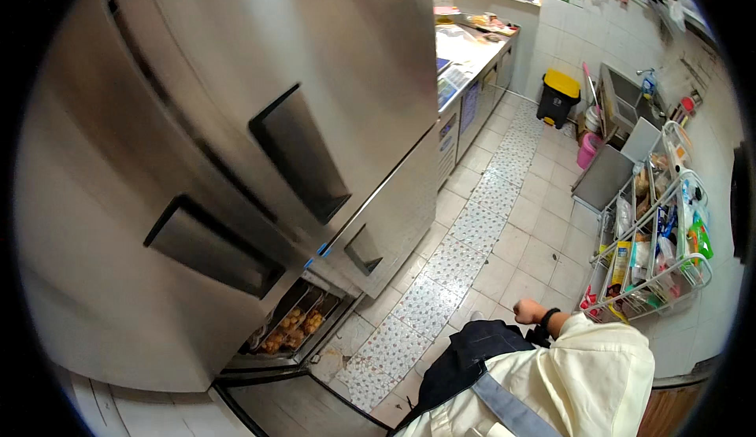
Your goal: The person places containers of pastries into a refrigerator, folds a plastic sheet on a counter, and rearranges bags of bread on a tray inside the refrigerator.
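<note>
Your right hand (529,311): lower right of centre, whether open or closed you couldn't tell | your left hand: out of view, state unknown | steel refrigerator (346,67), upper left: lower door (303,405) stood open, browned food (293,328) inside, lower left

The place is a kitchen, its fittings suggesting a commercial one. A tall, brushed-steel refrigerator-type cabinet (339,59) with recessed, black-edged handles (303,153) has its lower door (299,405) open on golden-brown food pieces (291,331). Beyond it runs a long stainless-steel worktop (487,57). Across the pale tiled floor (539,264) are a steel sink (618,83), a black bin with a yellow lid (559,98) and a white wire rack (657,286) of packets (620,264); white tiles line the walls (622,27).
</note>
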A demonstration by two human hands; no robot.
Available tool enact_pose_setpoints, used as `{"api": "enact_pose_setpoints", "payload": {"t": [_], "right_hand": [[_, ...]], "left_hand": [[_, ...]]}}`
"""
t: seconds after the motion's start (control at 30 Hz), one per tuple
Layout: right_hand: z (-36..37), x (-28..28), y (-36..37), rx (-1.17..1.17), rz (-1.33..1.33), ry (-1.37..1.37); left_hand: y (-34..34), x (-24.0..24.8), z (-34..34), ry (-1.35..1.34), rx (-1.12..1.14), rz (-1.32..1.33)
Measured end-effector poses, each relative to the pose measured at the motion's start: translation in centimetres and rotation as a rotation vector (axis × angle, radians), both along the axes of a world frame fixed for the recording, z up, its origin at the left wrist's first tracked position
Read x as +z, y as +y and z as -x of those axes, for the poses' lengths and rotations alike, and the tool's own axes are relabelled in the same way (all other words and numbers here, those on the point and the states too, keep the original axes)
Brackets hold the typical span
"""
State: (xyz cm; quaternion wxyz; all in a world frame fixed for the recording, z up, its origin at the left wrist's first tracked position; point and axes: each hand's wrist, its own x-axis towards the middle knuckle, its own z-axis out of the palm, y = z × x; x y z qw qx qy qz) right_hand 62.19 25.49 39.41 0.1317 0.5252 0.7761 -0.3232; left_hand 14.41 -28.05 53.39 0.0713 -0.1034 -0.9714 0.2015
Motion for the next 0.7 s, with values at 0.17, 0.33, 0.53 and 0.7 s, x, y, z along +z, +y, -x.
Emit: {"api": "enact_pose_setpoints", "payload": {"t": [0.17, 0.33, 0.53, 0.7], "right_hand": [[-9.3, -1.6, -5.0, -0.223, 0.123, -0.187], [-17.6, -3.0, -6.1, -0.364, 0.222, -0.138], [-25.3, -5.5, 0.7, -0.794, -0.275, 0.204], [-34.3, -11.8, -1.9, -1.049, -0.315, 0.053]], "left_hand": [[10.7, -1.5, -3.5, -0.017, 0.095, -0.004], [20.8, -2.9, -4.4, 0.108, -0.128, -0.514], [31.8, 0.0, -7.4, 0.108, 0.304, -0.431], [48.6, -3.2, -4.0, 0.381, 0.257, -0.723]]}}
